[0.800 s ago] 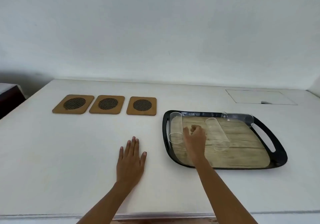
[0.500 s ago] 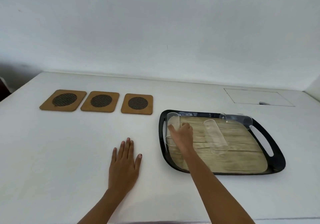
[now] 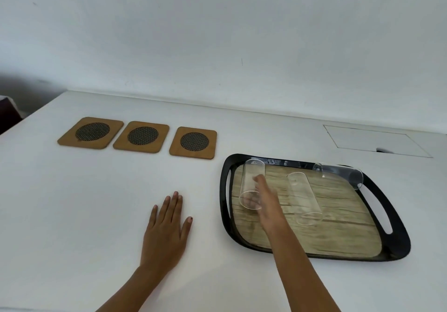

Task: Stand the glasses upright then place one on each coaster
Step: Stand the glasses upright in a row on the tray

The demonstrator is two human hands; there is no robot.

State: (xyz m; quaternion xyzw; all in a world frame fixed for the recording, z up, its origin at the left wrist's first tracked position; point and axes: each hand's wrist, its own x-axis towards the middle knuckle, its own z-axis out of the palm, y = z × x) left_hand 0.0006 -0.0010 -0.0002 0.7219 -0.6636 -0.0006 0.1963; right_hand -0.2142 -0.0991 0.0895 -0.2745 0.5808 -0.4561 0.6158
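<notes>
Three clear glasses lie on their sides on a black tray [image 3: 396, 217] with a wood-look floor. My right hand [image 3: 267, 200] wraps its fingers around the leftmost glass [image 3: 251, 178], which still lies tilted on the tray. A second glass [image 3: 303, 195] rests in the tray's middle, and a third glass [image 3: 338, 172] lies along the far rim. Three wooden coasters with dark mesh circles sit in a row at the back left: left coaster [image 3: 90, 132], middle coaster [image 3: 141, 137], right coaster [image 3: 193, 142]. My left hand [image 3: 167, 232] lies flat, palm down, on the white table.
The white table [image 3: 72, 215] meets a white wall at the back. A rectangular flush panel [image 3: 372, 140] is set into the tabletop at the back right. A dark object [image 3: 7, 116] shows at the far left edge beyond the table.
My right hand has moved left across the tray and closed around the leftmost glass. My left hand has stayed flat on the table. The view has shifted slightly.
</notes>
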